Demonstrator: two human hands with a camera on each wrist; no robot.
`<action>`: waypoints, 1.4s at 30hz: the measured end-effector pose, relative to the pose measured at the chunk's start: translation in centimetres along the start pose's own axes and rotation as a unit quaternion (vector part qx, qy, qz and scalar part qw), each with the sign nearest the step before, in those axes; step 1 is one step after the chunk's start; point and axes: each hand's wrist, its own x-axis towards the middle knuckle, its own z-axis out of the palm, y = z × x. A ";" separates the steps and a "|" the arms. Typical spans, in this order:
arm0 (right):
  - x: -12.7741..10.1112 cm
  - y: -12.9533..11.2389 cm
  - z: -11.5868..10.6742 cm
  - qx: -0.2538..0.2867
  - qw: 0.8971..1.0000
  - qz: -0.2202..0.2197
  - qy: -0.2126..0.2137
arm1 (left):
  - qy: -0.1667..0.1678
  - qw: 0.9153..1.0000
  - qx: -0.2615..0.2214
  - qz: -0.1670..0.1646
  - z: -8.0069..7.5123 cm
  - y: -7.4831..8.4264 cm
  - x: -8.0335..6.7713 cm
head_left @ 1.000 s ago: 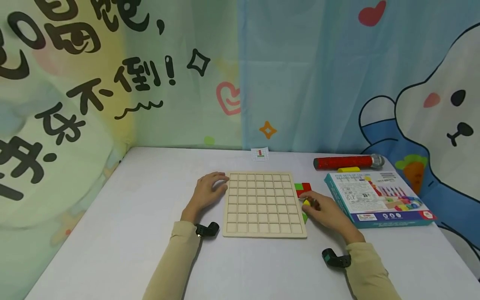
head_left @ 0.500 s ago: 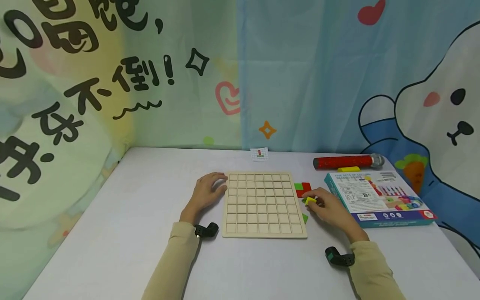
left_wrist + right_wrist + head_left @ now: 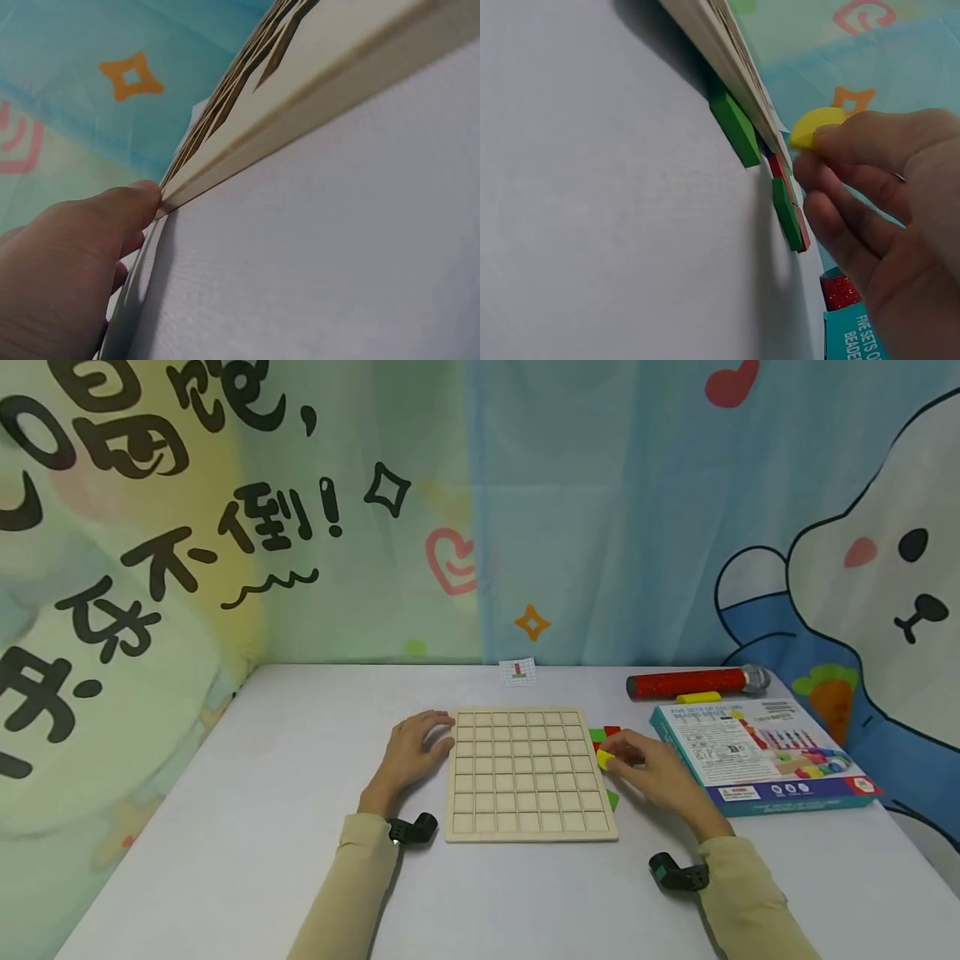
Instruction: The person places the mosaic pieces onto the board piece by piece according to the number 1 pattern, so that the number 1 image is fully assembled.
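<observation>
Item: small yellow wooden block [image 3: 604, 759], pinched in my right hand [image 3: 660, 777] just off the right edge of the pale wooden grid board [image 3: 528, 774]. My left hand [image 3: 412, 752], fingers relaxed, rests against the board's left edge, holding nothing

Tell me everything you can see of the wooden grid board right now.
The wooden grid board is pale, unpainted-looking wood, square, with a raised rim and rows of empty square cells. It lies flat on the white table. The left hand rests against its left edge; green and red pieces lie along its right edge.
</observation>
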 end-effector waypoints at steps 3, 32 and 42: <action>0.6 -0.6 0.2 0.016 1.000 -0.006 0.000 | -0.001 1.000 0.007 -0.001 -0.6 0.0 0.1; 2.9 -2.0 1.7 0.092 0.995 -0.029 0.001 | 0.011 1.000 0.004 -0.006 -0.4 -0.4 -0.6; 4.9 -3.6 2.9 0.119 0.992 -0.046 -0.002 | 0.023 1.000 0.009 0.013 0.2 0.1 -0.3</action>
